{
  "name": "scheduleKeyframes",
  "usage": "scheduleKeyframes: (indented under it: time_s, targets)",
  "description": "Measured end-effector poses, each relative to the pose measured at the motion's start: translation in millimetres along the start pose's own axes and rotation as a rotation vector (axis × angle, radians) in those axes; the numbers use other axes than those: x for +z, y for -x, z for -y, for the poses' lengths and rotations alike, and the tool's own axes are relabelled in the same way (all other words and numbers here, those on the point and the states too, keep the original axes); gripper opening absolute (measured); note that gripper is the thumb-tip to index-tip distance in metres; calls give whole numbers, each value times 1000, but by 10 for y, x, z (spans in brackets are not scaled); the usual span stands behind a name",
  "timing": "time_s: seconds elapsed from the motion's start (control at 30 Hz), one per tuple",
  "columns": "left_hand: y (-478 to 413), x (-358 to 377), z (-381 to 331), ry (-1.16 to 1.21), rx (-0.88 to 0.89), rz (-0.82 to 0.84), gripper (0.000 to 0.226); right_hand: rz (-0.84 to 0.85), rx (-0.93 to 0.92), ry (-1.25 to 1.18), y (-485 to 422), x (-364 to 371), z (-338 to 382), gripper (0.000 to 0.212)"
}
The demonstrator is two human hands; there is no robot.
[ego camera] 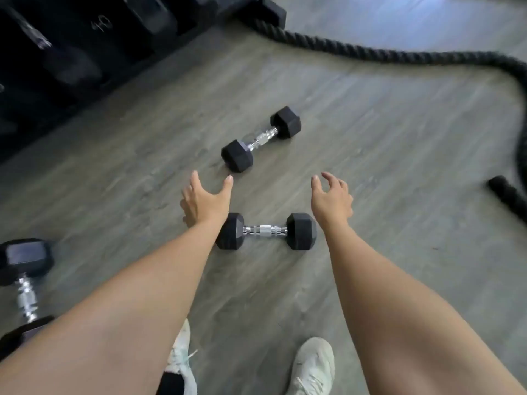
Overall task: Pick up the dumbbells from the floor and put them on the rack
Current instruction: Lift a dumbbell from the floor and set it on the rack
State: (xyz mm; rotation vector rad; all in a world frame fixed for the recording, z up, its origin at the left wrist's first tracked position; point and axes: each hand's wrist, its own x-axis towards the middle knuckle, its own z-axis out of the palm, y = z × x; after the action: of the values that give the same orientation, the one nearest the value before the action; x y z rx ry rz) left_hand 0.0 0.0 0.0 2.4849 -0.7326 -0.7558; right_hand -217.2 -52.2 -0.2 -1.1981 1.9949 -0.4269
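Note:
Three black hex dumbbells with chrome handles lie on the grey wood floor. The near dumbbell (265,231) lies crosswise between my forearms. A far dumbbell (261,138) lies diagonally beyond my hands. A bigger dumbbell (26,286) lies at the left edge, partly behind my left arm. My left hand (206,201) hovers open, fingers spread, just past the near dumbbell's left head. My right hand (332,198) is open with curled fingers above its right head. Neither hand touches a dumbbell. The black rack (85,52) fills the top left, with dark dumbbells on it.
A thick black battle rope (399,54) snakes across the floor from the rack's foot to the right edge, its end (507,192) lying at right. My white sneakers (312,366) stand at the bottom of the view.

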Motion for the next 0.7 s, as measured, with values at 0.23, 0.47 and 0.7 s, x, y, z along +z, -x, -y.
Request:
scheduleKeyframes:
  time_s: [0.23, 0.47, 0.7]
  targets:
    - [-635, 1003, 730, 195, -387, 63, 107, 38, 275, -146, -552, 807, -874, 66]
    - [-814, 1304, 811, 170, -590, 227, 98, 55, 447, -247, -704, 1110, -1043, 45]
    - [-914, 1184, 838, 71, -574, 535, 90, 158, 554, -283, -829, 1191, -1105, 44]
